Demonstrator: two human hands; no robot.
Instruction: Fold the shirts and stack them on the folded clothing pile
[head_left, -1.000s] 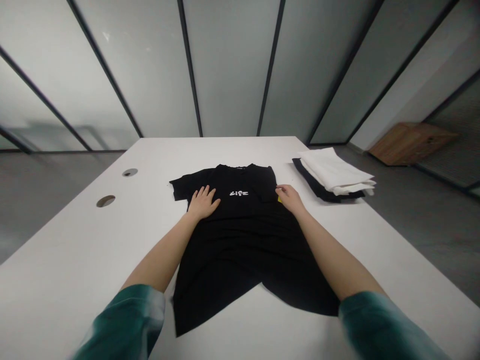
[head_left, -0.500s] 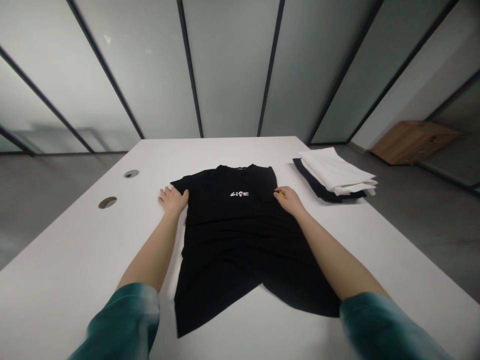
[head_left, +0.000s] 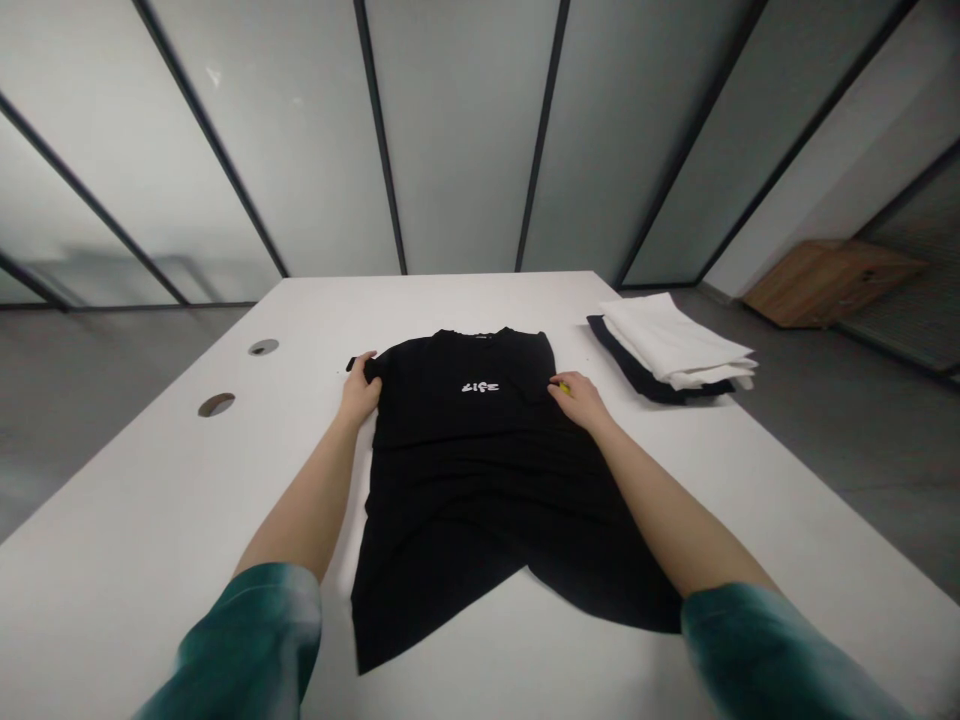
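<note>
A black T-shirt (head_left: 465,470) with small white lettering on its chest lies spread on the white table, its collar at the far end and its hem toward me. The left sleeve is gripped by my left hand (head_left: 361,390), fingers curled over the cloth and its end lifted a little. At the shirt's right edge, just below the shoulder, my right hand (head_left: 577,397) is closed with the fingertips on the fabric. A small yellow bit shows between those fingers, too small to make out. The right sleeve is not seen spread out.
A stack of folded white cloth (head_left: 675,345) on folded black cloth (head_left: 637,375) stands at the table's right side. Two round holes, one of them an open hole (head_left: 217,405), mark the left of the white table (head_left: 150,520). A wooden cabinet (head_left: 825,283) stands beyond, near frosted glass panels.
My left hand has gone from lying spread beside the left sleeve to holding it, and the sleeve is now bunched and raised. My right hand stays in place.
</note>
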